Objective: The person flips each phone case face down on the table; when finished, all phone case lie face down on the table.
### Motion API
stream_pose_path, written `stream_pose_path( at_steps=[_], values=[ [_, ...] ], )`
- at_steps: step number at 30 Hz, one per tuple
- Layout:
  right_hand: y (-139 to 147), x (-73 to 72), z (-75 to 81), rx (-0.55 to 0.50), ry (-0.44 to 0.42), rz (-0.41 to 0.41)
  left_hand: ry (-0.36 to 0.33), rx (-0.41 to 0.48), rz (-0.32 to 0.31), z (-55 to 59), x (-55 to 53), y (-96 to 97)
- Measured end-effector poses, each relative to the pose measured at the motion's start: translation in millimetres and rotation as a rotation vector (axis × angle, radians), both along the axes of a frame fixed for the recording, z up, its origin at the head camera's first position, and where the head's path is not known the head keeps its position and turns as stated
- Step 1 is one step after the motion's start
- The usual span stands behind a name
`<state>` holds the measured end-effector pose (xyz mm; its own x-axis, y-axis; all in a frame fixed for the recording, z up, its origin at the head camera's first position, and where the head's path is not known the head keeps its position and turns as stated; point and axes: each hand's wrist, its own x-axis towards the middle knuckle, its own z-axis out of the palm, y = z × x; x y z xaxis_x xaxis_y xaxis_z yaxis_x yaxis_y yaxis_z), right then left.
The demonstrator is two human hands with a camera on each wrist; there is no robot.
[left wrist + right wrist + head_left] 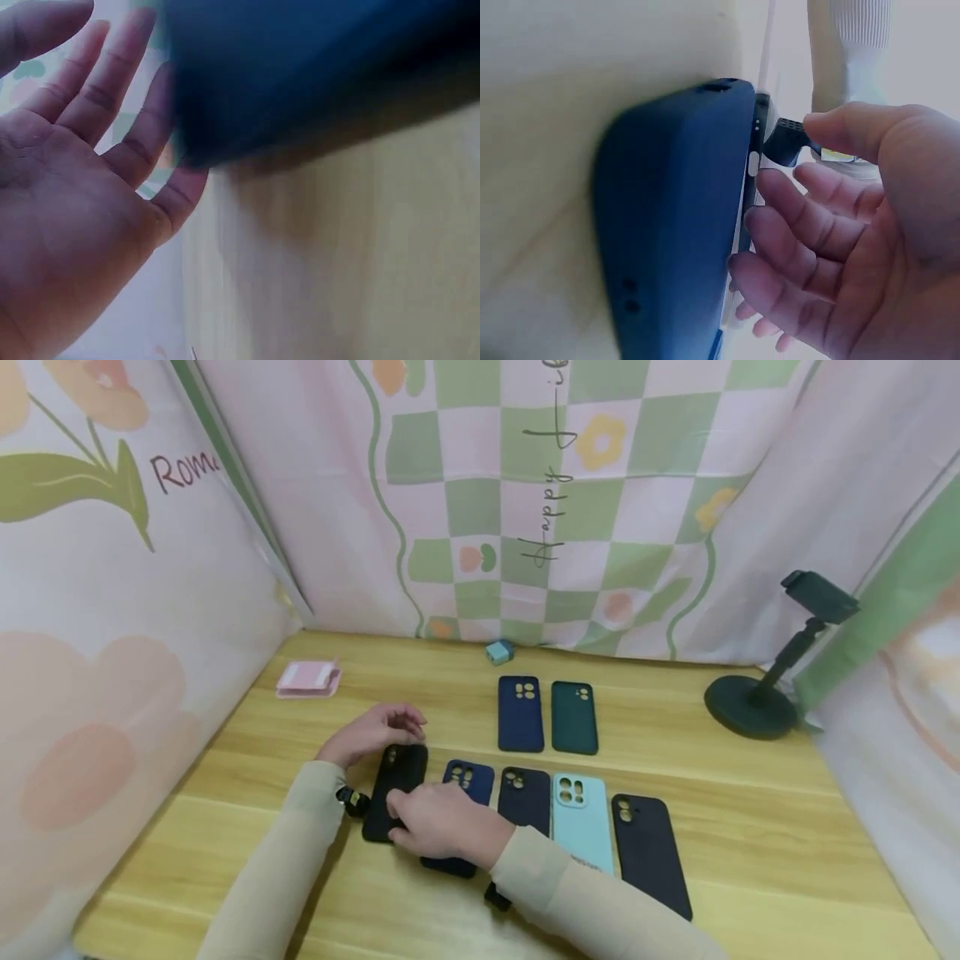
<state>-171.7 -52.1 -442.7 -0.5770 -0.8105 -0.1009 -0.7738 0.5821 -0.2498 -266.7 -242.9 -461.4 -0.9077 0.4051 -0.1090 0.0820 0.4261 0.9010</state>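
A black phone case (403, 775) lies at the left end of the front row. My left hand (372, 732) is at its top end, fingers loosely bent; in the left wrist view the fingers are spread beside a blurred dark case (300, 67). Over the black case's lower right side hovers my right hand (450, 822), partly hiding that case and a navy case (480, 781). In the right wrist view its loosely curved fingers surround nothing, close to a dark blue case (675, 202). Whether any fingertip touches the black case cannot be made out.
Rightward in the row lie a dark case (528, 797), a light blue case (585, 827) and another black case (652, 852). Behind are a blue case (519, 722), a green case (574, 722) and a small teal block (497, 652). A pink holder (307, 677) and black stand (750, 706) flank them.
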Motion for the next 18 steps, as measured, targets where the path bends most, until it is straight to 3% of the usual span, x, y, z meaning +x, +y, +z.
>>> stream_pose_path(
  at_steps=[6, 13, 18],
  values=[
    [17.8, -12.8, -0.4, -0.008, -0.024, -0.030, 0.040, -0.135, -0.004, 15.6, -10.8, 20.1],
    [50.8, -37.7, 12.1, -0.061, -0.042, -0.123, 0.074, -0.165, -0.062, 32.9, -32.9, 53.2],
    [81.5, -55.5, 15.3, -0.096, -0.057, -0.232, 0.101, -0.202, -0.086, 30.9, -51.4, 80.4]
  ],
)
